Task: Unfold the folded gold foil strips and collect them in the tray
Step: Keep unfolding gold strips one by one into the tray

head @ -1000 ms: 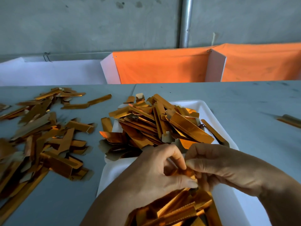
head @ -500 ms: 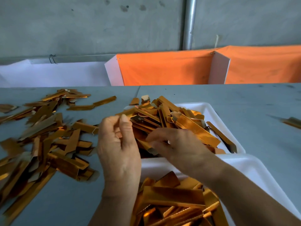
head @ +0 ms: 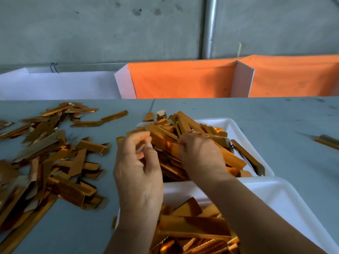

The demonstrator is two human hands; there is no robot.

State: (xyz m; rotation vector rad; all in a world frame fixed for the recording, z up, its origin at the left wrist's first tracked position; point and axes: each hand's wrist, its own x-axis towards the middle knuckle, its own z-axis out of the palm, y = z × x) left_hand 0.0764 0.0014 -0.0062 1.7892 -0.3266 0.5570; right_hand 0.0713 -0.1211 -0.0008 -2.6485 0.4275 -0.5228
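The far white tray (head: 236, 125) holds a heap of folded gold foil strips (head: 185, 123). My right hand (head: 200, 156) reaches into this heap, its fingers curled down round a gold strip (head: 171, 146) at the heap's left side; the fingertips are hidden. My left hand (head: 139, 165) hovers by the tray's left edge with fingers loosely curled towards the thumb, and nothing plainly held. The near white tray (head: 275, 197) at the bottom holds gold strips (head: 194, 226) lying flatter.
Many loose gold strips (head: 51, 162) are scattered over the grey table (head: 266, 114) on the left. One stray strip (head: 326, 140) lies at the right edge. Orange cloth panels (head: 183, 81) and a white board stand behind the table.
Both hands left the near tray, where they worked a strip together, and moved up to the far tray. My right hand has since gone deeper into the heap.
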